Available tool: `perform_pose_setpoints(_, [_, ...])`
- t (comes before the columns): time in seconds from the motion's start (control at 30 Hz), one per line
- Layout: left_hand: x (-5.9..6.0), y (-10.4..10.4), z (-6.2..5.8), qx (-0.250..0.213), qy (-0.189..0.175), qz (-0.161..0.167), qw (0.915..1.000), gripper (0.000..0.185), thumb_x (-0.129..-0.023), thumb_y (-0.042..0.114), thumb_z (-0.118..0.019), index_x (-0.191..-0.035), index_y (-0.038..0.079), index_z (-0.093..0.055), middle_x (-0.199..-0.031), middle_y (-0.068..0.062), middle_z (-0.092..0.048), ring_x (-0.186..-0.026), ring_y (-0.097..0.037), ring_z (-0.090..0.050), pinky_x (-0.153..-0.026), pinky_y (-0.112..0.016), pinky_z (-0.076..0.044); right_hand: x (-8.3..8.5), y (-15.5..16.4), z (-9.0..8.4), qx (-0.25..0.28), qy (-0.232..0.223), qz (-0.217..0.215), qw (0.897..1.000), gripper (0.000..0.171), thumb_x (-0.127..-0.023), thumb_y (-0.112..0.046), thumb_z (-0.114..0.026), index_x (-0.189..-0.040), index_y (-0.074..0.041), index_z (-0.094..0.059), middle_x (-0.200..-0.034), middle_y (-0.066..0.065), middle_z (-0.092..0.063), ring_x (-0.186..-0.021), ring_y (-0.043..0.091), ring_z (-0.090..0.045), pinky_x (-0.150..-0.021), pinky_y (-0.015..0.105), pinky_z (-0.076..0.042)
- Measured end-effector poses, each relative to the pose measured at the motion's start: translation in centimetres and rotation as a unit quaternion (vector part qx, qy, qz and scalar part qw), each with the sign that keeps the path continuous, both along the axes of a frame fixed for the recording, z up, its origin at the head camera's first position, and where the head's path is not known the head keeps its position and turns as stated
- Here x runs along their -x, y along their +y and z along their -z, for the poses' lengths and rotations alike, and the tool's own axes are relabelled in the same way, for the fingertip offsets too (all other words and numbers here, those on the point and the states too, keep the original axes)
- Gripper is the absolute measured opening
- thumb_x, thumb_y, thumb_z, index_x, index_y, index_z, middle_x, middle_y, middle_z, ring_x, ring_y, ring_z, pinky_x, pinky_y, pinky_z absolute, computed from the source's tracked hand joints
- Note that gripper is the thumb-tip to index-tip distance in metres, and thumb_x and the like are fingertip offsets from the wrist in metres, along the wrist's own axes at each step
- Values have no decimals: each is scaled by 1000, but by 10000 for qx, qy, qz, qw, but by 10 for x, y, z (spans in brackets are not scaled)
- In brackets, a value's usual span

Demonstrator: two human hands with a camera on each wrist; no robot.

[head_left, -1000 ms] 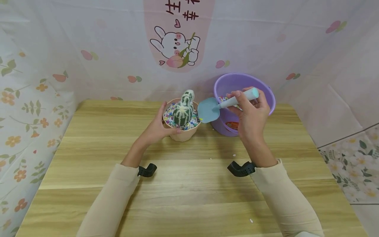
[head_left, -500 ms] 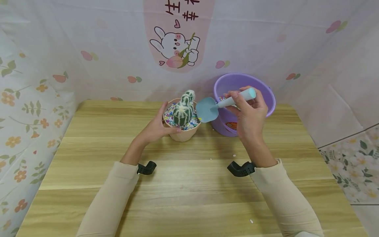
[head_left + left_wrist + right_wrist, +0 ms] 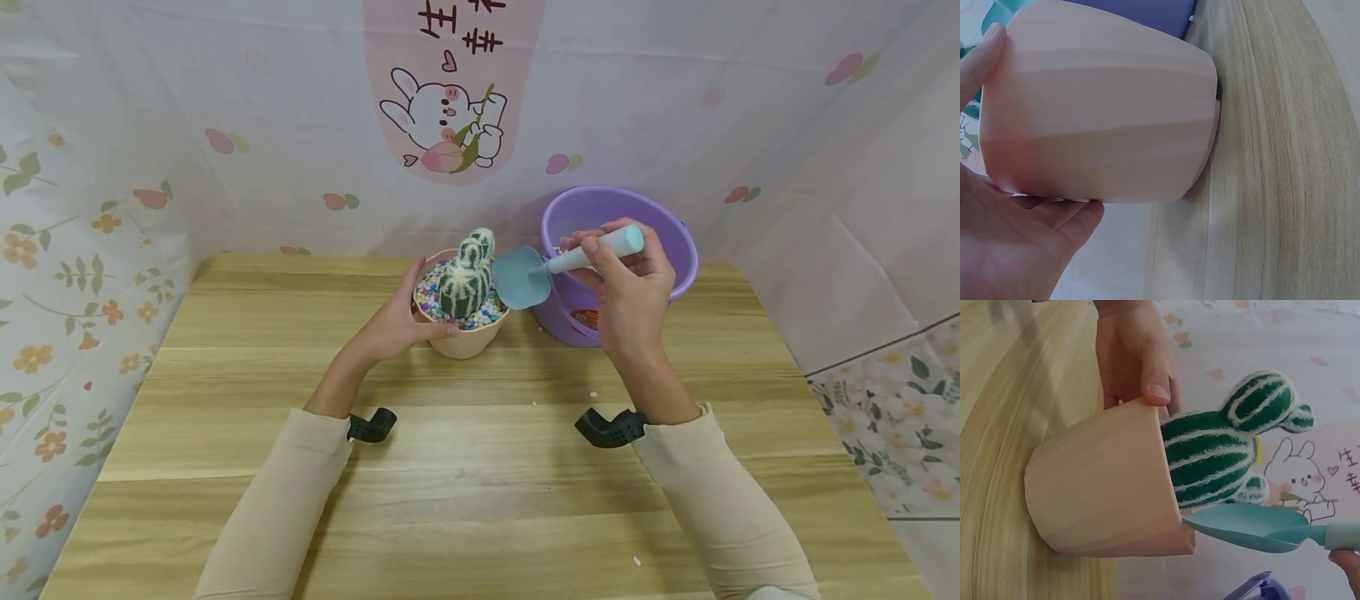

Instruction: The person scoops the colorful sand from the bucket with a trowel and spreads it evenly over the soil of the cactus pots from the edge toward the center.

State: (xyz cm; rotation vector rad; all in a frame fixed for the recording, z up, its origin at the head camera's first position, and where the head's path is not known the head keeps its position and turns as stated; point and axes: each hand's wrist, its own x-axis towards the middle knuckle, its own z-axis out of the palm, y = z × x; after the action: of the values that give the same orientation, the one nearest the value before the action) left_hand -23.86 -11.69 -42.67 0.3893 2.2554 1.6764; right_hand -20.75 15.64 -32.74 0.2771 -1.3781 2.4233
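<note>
A peach flower pot (image 3: 467,337) stands on the wooden table (image 3: 480,467), filled with coloured pebbles (image 3: 427,293) around a plush green cactus (image 3: 465,277). My left hand (image 3: 396,327) grips the pot's left side, thumb on the rim; the left wrist view shows the pot wall (image 3: 1097,106) against my palm. My right hand (image 3: 626,287) holds a light-blue trowel (image 3: 555,265) by the handle. Its blade (image 3: 1244,525) hovers at the pot's right rim (image 3: 1175,506), beside the cactus (image 3: 1222,440).
A purple bucket (image 3: 652,217) with coloured pebbles inside stands right behind the pot, under my right hand. A few stray pebbles (image 3: 592,393) lie on the table. Patterned fabric walls close in the back and both sides.
The trowel has shifted a little left and up, its blade now over the pot's right rim. My left hand and the pot stay put.
</note>
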Motion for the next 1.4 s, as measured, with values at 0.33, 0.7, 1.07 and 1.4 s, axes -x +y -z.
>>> perform_pose_setpoints(0.33, [2,-1,1,-93,-7,54,9999,119,-78,29,-82,-157,27,7,-162,-9,-9,-143,-28,-26,-117,-50,-20,2,4,-3,-26,-19,237,9997,25,-84,3,-72,-103,5,-55,-88,22,-68,-86,37,-69,-75,45,-58])
perform_pose_setpoints(0.7, [2,-2,0,-201,-111,71,9997,120,-78,29,-82,-156,29,8,-162,-11,-9,-143,-29,-27,-117,-50,-21,12,19,-18,-83,98,591,9982,29,-85,-3,-73,-105,6,-54,-90,24,-66,-84,38,-70,-72,46,-58])
perform_pose_setpoints(1.07, [-8,11,0,156,398,-549,9976,128,-72,37,-87,-157,25,8,-164,-7,0,-147,-30,-14,-117,-52,-17,25,42,-37,70,117,1061,9943,32,-82,-7,-78,-102,4,-55,-89,25,-64,-82,40,-68,-77,50,-57])
perform_pose_setpoints(1.4, [-8,15,-1,478,357,-654,9961,127,-71,39,-86,-157,19,5,-162,-11,-4,-144,-32,-21,-116,-52,-23,37,64,-44,235,68,1273,9916,35,-79,-7,-81,-102,4,-57,-89,25,-63,-80,40,-69,-70,47,-58])
